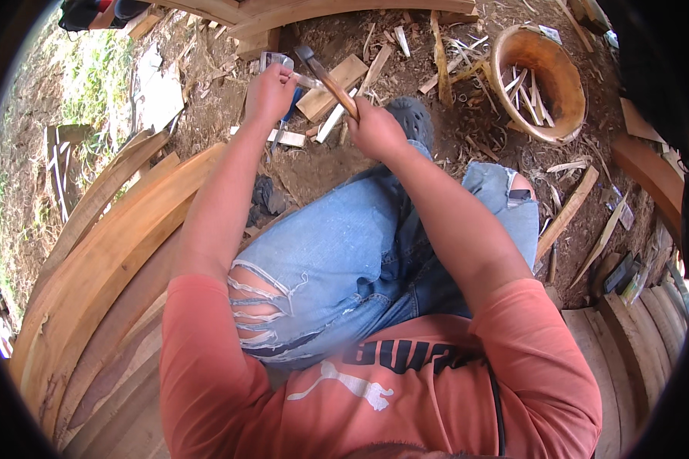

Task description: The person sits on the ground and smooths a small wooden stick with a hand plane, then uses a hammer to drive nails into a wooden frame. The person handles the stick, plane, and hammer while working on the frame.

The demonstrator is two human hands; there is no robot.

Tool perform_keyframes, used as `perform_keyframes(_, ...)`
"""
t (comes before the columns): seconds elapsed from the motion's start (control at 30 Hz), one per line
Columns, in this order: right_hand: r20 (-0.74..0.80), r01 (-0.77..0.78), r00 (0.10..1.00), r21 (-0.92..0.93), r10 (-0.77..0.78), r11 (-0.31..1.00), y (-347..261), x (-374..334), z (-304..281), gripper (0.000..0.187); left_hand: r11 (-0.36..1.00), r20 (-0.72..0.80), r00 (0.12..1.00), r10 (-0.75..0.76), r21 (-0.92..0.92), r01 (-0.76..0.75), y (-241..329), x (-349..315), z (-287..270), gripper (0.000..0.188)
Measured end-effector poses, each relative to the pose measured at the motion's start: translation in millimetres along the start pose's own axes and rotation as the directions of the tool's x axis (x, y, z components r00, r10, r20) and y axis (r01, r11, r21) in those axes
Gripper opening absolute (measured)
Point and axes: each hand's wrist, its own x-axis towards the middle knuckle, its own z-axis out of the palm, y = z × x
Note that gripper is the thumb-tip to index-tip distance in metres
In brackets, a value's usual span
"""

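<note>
My right hand (378, 131) is closed round the wooden handle of a hammer (337, 88). The hammer is raised at a slant, its dark metal head toward the far left. Beyond my left knee, my left hand (269, 95) pinches a small pale strip (306, 80) close to the hammer handle; its exact kind is unclear. A clear plastic container (275, 61) shows just behind those fingers. Beside that hand is a blue-handled tool (291, 103) with a thin shaft, partly hidden. A flat wooden board (331, 88) lies on the ground beyond the hammer.
A round tub (497, 84) holding pale wood sticks stands at the far right. Curved timber pieces (115, 252) are stacked at my left, and a curved beam (352, 17) spans the far edge. Shavings and scraps litter the dirt around my shoe (413, 121).
</note>
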Motion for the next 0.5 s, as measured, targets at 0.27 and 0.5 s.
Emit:
perform_keyframes(0.27,0.054,-0.035,0.998,-0.029,0.037,0.999,4.9,1.6,6.1,0.027,1.0,0.027,1.0,0.009,-0.011,-0.009,8.1,-3.8,-3.3,0.024)
perform_keyframes(0.5,-0.021,0.003,1.0,0.025,-0.002,1.0,-15.8,-3.4,-15.0,0.03,0.997,0.017,0.997,0.071,0.022,-0.071,5.2,-2.1,-7.9,0.021)
